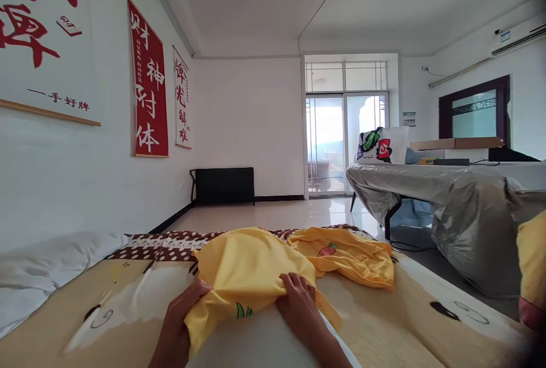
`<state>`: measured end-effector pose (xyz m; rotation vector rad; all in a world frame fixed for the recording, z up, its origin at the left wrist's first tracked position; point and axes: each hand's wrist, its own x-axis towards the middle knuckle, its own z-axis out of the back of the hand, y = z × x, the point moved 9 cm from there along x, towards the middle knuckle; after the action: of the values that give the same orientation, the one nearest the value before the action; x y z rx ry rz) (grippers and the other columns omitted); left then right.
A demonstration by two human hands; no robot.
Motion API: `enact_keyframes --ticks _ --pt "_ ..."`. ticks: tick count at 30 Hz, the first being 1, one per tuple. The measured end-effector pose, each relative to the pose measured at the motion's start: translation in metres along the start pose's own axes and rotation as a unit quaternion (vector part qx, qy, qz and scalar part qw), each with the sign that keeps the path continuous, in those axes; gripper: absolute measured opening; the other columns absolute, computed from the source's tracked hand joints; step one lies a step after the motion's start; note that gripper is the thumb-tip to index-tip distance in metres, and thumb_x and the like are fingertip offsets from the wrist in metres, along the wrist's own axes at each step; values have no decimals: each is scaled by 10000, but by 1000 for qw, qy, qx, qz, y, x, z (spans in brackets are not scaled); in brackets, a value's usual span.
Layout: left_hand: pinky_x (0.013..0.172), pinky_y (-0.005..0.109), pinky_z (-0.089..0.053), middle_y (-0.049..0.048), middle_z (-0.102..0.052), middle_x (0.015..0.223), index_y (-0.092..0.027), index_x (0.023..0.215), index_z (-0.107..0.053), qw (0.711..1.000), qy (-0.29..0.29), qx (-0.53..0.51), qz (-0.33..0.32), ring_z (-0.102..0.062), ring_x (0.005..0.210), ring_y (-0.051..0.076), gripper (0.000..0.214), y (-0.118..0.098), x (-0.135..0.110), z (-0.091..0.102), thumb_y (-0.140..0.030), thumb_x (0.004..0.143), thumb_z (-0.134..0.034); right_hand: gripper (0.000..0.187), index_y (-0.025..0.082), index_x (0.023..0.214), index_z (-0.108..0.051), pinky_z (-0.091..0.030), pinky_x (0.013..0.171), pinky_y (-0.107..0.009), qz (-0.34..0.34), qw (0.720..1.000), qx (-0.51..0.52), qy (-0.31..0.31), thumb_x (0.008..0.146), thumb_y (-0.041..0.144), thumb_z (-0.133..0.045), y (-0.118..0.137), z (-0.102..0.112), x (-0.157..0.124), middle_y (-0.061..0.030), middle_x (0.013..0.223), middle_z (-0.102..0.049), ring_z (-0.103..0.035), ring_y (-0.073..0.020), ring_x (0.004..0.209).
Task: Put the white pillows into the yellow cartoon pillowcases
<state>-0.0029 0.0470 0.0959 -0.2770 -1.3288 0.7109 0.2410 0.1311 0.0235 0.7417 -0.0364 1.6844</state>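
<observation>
A wide bed (pixel 426 322) in a cartoon-print sheet fills the foreground of a bright, white-walled room, with a table under a silver cover (pixel 426 186) at three o'clock and glass balcony doors (pixel 341 140) at one o'clock. A red calligraphy banner (pixel 149 78) hangs on the wall at ten o'clock, above a white quilt (pixel 42 265) slumped along the bed's edge at nine. A low black cabinet (pixel 224 185) stands against the far wall at twelve. On the sheet, at six o'clock and right before the person, lies the yellow garment (pixel 251 265), bunched into a soft mound. A second yellow piece with a carrot motif (pixel 354 260) rests just beside it at four o'clock, the two touching. The left hand (pixel 179 322) closes on the garment's near-left edge, its fingertips hidden beneath the fabric, so their exact set cannot be told. The right hand (pixel 298 300) sits at the mound's five o'clock, its fingers (pixel 294 285) curled and pressed together, pinching a gathered fold of cloth. By the look of it, handling this thin fabric well calls for even tension between both grips, the cloth drawn flat against the sheet before any crease is set, and the carrot piece kept clear of the fold.
</observation>
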Motion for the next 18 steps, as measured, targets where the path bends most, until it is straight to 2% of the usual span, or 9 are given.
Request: enact_keyframes --ticks 3,7,10,12,14,16,18 --pt "567 252 -457 36 -577 658 -192 703 -612 997 -31 -59 43 -536 634 177 371 5 0 7 -560 743 -591 401 241 1103 -577 -287 923 -360 -34 999 -21 -5 736 135 -457 -28 -3 8 -70 1173 -594 -495 -218 1125" --pt "576 272 -484 35 -586 664 -202 701 -645 994 -67 -81 33 -530 613 179 399 0 0 20 -599 673 -630 339 232 986 -627 -289 894 -355 -74 995 -58 -41 748 112 -416 -55 21 11 -64 1126 -633 -544 -203 1092" --pt "551 265 -449 33 -518 615 -194 591 -572 997 -12 -59 41 -483 596 166 400 -8 2 19 -573 716 -594 358 208 953 -635 -316 871 -358 -75 993 -43 -84 771 93 -349 -70 46 12 -71 1061 -676 -599 -201 1009" --pt "549 259 -415 32 -464 596 -187 531 -497 997 48 -31 48 -457 607 160 420 -12 3 14 -530 767 -556 380 190 996 -624 -337 873 -373 -71 986 -15 -152 779 108 -324 -76 67 11 -88 1018 -697 -624 -216 937" --pt "576 267 -422 41 -470 623 -186 522 -470 995 84 -4 52 -471 642 168 417 -11 4 11 -513 765 -561 365 186 1004 -615 -373 852 -377 -63 972 35 -223 776 155 -331 -78 84 6 -93 966 -707 -625 -234 872" --pt "673 299 -466 69 -538 715 -185 512 -461 994 82 6 65 -532 750 202 436 -2 4 13 -543 735 -571 345 194 984 -609 -420 782 -354 -54 954 109 -274 764 205 -343 -76 95 -1 -86 925 -705 -616 -238 821" --pt "790 352 -477 98 -614 861 -184 491 -471 995 65 -1 79 -568 899 250 476 11 3 16 -594 721 -546 332 197 970 -605 -443 681 -313 -41 941 188 -278 756 243 -356 -67 98 -6 -70 875 -696 -605 -223 753"
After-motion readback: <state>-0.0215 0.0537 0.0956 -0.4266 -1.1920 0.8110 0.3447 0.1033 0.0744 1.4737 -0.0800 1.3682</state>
